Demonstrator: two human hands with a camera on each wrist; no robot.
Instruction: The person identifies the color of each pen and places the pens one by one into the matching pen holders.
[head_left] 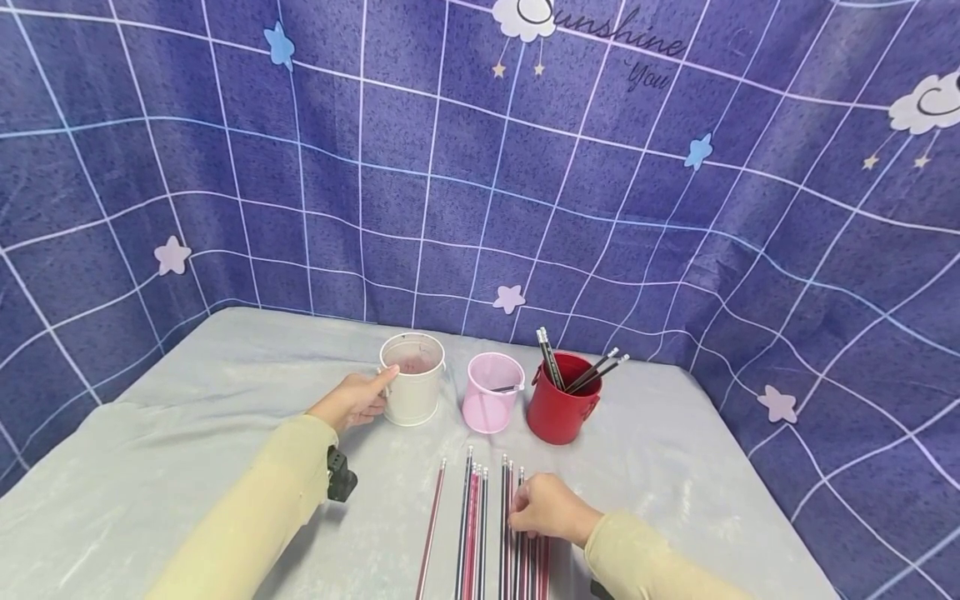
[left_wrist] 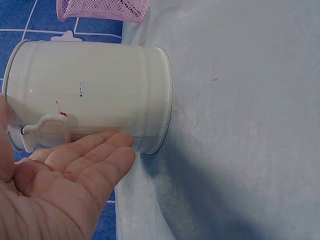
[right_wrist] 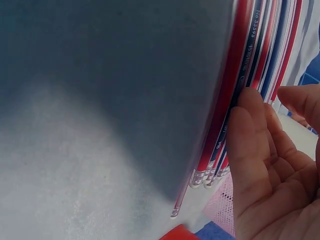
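Touching a white bucket (head_left: 412, 404), the left hand (head_left: 358, 398) was spread fairly wide, its thumb at the rim and its fingers nearly straight along the side, near a small handle (left_wrist: 50, 119). The white bucket stood upright at the left of three containers in a row, towards the back of a grey cloth (head_left: 367, 533); small red and blue marks showed on its outer wall. Just beside it stood a pink cup (head_left: 489, 417) with a thin, dark item (head_left: 506, 388) inside, then a red bucket (head_left: 557, 421) with several black pencils (head_left: 552, 365) sticking up over its rim.

Nearer the person, long pencils lay flat, eraser ends pointing towards the containers. One red pencil (head_left: 431, 525) lay alone at the left, a middle bunch (head_left: 472, 533) of red and dark ones lay near it, and a right bunch (head_left: 502, 533) lay partly under the right hand (head_left: 553, 507). That hand was narrow, thumb and fingertips close together at the pencils; whether it pinched one could not be told. Behind everything hung a blue, white-lined curtain (head_left: 405, 212).
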